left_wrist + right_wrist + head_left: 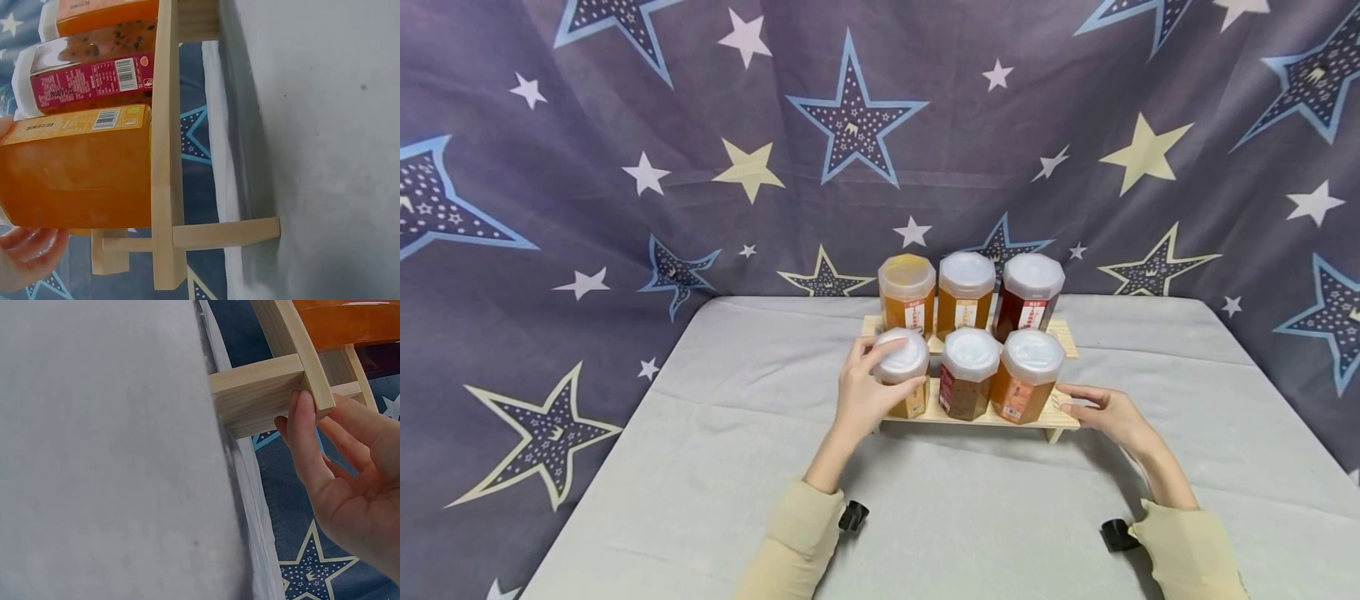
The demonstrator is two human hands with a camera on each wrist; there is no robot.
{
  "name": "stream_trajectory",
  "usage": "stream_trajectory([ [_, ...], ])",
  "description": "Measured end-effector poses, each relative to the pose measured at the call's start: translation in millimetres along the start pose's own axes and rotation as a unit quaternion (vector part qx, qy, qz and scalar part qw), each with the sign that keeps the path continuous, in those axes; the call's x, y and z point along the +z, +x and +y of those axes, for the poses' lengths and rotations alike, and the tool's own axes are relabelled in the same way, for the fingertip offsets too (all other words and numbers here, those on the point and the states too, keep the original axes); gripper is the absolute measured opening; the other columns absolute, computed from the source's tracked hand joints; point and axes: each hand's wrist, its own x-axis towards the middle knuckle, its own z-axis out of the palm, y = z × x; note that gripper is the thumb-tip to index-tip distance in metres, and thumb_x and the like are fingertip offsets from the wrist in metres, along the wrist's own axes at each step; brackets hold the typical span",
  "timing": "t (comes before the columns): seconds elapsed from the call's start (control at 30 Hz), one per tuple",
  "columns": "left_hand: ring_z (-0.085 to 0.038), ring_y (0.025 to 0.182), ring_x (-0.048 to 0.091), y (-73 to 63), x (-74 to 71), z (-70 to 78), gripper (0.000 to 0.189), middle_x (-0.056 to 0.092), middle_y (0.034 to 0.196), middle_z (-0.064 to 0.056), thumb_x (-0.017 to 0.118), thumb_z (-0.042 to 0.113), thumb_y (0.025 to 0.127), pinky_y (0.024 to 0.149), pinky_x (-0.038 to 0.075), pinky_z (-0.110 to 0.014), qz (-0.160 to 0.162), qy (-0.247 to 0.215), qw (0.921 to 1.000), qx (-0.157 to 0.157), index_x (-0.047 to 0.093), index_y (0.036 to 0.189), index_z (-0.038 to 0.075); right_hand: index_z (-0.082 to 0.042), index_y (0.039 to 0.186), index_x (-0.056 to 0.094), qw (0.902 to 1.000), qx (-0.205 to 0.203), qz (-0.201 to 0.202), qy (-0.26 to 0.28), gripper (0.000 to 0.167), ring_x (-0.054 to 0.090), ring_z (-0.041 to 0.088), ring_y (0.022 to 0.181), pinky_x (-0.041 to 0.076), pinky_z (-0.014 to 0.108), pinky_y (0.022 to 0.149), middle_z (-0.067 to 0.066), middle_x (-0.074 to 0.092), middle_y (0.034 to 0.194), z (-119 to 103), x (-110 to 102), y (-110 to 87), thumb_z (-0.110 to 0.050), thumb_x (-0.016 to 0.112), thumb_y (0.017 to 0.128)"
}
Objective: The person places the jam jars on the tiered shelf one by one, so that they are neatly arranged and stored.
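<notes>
My left hand (867, 392) grips the front-left jar (912, 408) by its white lid, thumb and fingers around the rim. That jar (78, 175) holds amber contents and stands on the lower step of a two-step wooden rack (165, 144). With thumb and fingers, my right hand (1108, 412) pinches the right end of the rack's lower board (315, 375). Beside the gripped jar stand a brown jar with a dark red label (967, 375) and an orange jar (1026, 379).
On the upper step are a yellow-topped jar (907, 292), an amber jar (966, 292) and a dark red jar (1028, 292). A grey cloth covers the table (970, 517). Behind it hangs a star-patterned curtain (700, 100).
</notes>
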Motion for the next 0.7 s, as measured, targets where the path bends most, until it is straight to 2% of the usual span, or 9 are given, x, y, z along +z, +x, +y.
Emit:
stream_trajectory([
  [0.33, -0.025, 0.102, 0.050, -1.2, 5.8, -0.8, 0.047, 0.052, 0.110, -0.010, 0.082, 0.018, 0.059, 0.084, 0.042, -0.040, -0.006, -0.020, 0.9995, -0.022, 0.065, 0.103, 0.012, 0.011, 0.119, 0.049, 1.0000, -0.001, 0.000, 0.009, 0.048, 0.059, 0.000, 0.077, 0.049, 0.022, 0.066, -0.017, 0.060, 0.094, 0.4, 0.2, 0.1, -0.017, 0.063, 0.082],
  [0.7, -0.024, 0.105, 0.050, -2.3, 6.0, -1.3, 0.048, 0.051, 0.115, -0.011, 0.080, 0.021, 0.062, 0.087, 0.041, -0.039, -0.023, -0.033, 0.9983, -0.042, 0.063, 0.107, 0.013, 0.011, 0.122, 0.046, 0.9999, -0.001, -0.003, 0.012, 0.048, 0.058, 0.000, 0.079, 0.049, 0.023, 0.066, -0.008, 0.059, 0.104, -0.5, -0.2, 0.0, -0.013, 0.061, 0.083],
])
